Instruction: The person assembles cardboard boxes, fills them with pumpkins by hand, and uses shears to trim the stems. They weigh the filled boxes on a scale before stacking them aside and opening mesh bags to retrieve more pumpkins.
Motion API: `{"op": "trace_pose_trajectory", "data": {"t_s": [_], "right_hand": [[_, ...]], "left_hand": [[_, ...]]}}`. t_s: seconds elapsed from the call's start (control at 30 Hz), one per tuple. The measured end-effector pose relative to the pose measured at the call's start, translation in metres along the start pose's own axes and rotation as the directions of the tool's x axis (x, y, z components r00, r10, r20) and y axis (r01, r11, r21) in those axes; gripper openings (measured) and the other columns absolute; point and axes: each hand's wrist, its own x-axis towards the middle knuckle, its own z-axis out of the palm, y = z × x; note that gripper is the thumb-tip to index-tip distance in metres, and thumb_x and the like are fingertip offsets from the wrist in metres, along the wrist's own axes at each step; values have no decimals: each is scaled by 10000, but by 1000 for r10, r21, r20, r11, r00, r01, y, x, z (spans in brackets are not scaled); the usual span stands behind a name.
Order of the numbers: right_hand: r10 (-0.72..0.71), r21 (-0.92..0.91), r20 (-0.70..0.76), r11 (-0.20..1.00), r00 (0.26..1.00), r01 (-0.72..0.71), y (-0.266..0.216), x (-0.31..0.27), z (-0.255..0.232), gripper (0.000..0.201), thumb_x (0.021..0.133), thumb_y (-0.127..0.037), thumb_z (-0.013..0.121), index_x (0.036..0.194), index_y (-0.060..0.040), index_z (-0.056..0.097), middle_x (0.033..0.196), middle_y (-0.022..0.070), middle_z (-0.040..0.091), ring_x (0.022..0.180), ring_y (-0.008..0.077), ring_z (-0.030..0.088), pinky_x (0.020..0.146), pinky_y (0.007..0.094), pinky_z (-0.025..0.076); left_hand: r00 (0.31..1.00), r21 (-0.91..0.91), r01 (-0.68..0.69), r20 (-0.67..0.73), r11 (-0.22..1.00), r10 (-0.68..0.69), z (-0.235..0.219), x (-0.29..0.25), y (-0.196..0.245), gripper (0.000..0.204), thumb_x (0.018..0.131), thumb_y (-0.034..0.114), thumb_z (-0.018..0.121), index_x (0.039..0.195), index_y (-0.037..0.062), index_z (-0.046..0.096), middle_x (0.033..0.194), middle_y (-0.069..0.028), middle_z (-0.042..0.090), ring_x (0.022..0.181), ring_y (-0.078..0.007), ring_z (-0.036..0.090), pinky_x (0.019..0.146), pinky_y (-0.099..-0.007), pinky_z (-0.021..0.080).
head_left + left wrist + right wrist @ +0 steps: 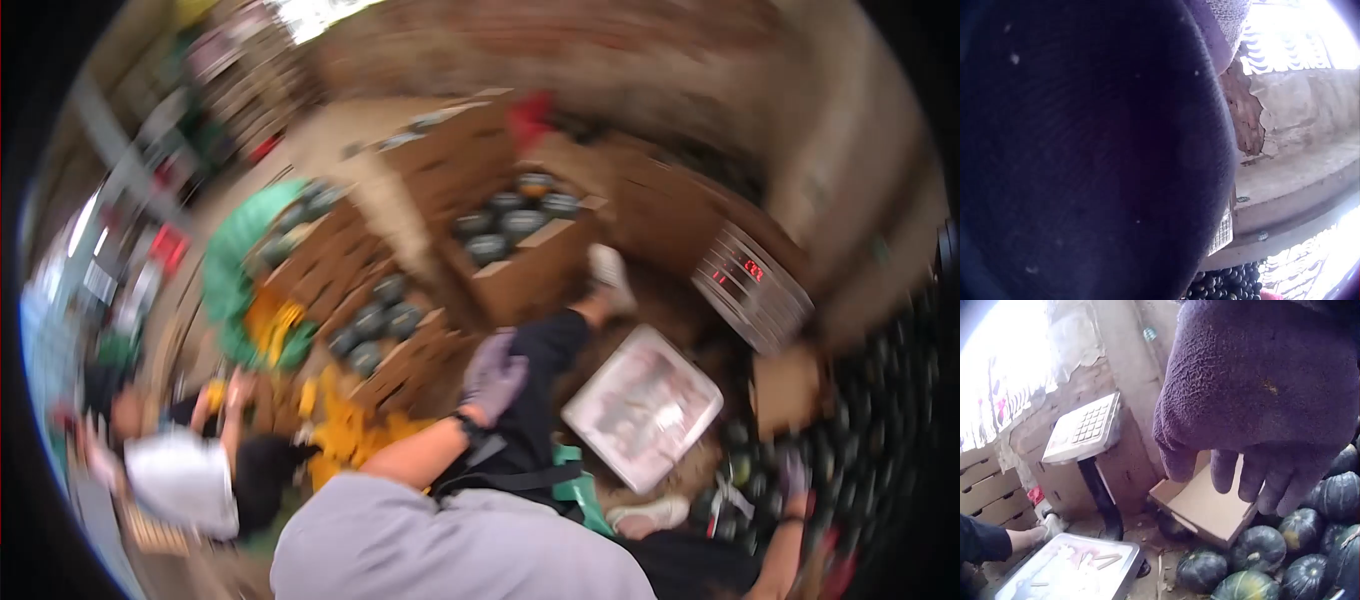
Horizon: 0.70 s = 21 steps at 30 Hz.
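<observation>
My left hand [495, 378], in a purple-grey glove, rests on the dark trouser leg [545, 355] at the knee. In the left wrist view that dark cloth [1097, 156] fills most of the picture, and only a bit of the glove [1225, 25] shows. On the other side, my gloved right hand [1260, 419] reaches down with its fingers spread and fairly straight. Below and beyond it lie dark green squashes [1260, 547], part of a large pile. Nothing shows between the right hand's fingers. A small cardboard box [1210, 500] is just behind the fingertips.
A platform scale [645, 405] with a dusty tray stands between my feet; its display [752, 285] is lit red. Cardboard boxes of squashes [515, 220] stand ahead and to the left. Another person [185, 480] is at the left, near yellow cloth-like material [365, 430].
</observation>
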Motion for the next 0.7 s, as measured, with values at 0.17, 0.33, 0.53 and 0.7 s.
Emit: {"op": "trace_pose_trajectory", "data": {"t_s": [0.17,0.33,0.53,0.7], "right_hand": [[371,38,-346,923,862,-383,-8,-45,29,612,901,-323,627,1406,-23,454,1347,256,532,1258,397,513,1058,429,416],[159,-177,-547,938,822,-299,1,-30,94,726,820,-337,712,1430,-78,416,1382,241,449,1240,411,494,1043,441,434],[501,-83,-300,834,811,-546,-8,39,111,679,833,-445,676,1419,-187,450,1331,202,474,1121,376,588,911,428,517],[495,40,-373,853,784,-520,8,77,120,285,853,-349,677,1031,-128,692,1273,179,531,1052,337,603,878,429,515]], "left_hand": [[992,141,-14,129,990,-5,1,9,-3,479,893,93,556,1346,-40,480,1351,-230,525,1288,-372,477,1120,-417,343],[974,258,56,200,965,-110,-7,11,10,486,984,132,480,1436,-28,401,1473,-219,427,1388,-356,383,1173,-413,276],[968,252,50,227,967,-109,-3,17,4,522,1035,281,427,1447,-36,383,1506,-210,389,1407,-325,358,1173,-410,263],[884,516,-468,276,717,378,16,28,65,514,974,289,582,1395,14,473,1411,-190,503,1331,-368,445,1104,-495,354]]}}
